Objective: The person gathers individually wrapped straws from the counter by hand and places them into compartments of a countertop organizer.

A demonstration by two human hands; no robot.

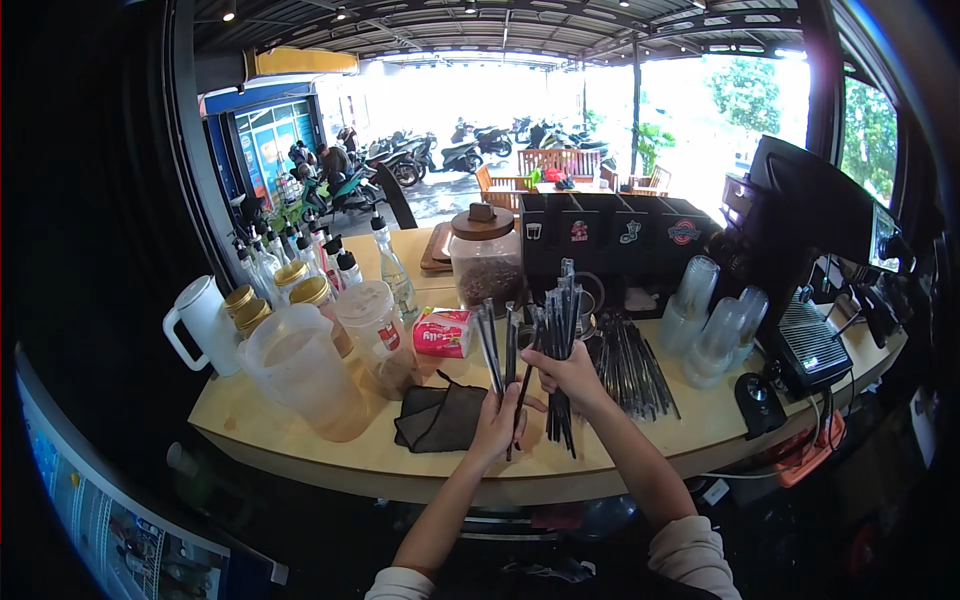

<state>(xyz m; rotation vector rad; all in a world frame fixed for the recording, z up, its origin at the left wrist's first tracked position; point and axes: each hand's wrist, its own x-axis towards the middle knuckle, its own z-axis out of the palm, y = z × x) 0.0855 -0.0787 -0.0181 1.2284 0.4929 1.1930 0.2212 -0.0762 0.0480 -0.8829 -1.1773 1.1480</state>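
Note:
In the middle of the head view, my left hand [495, 424] is closed around a few black drinking straws [488, 343], which look wrapped in clear sleeves. Close beside it, my right hand [570, 374] grips a thicker bundle of the same straws [562, 312], roughly upright above the counter. Fingers hide the middle of both bundles. More straws lie in a loose pile [635, 372] to the right of my right hand. A folded dark cloth [440, 416] rests on the counter left of my left hand.
On the wooden counter [400, 470] stand a frosted pitcher [305, 375], a plastic tub [378, 335], a red-and-white tissue pack [443, 333] and a lidded glass jar [485, 262]. Stacked clear cups [715, 335] and an espresso machine [810, 340] occupy the right. Pump bottles [395, 270] crowd the left.

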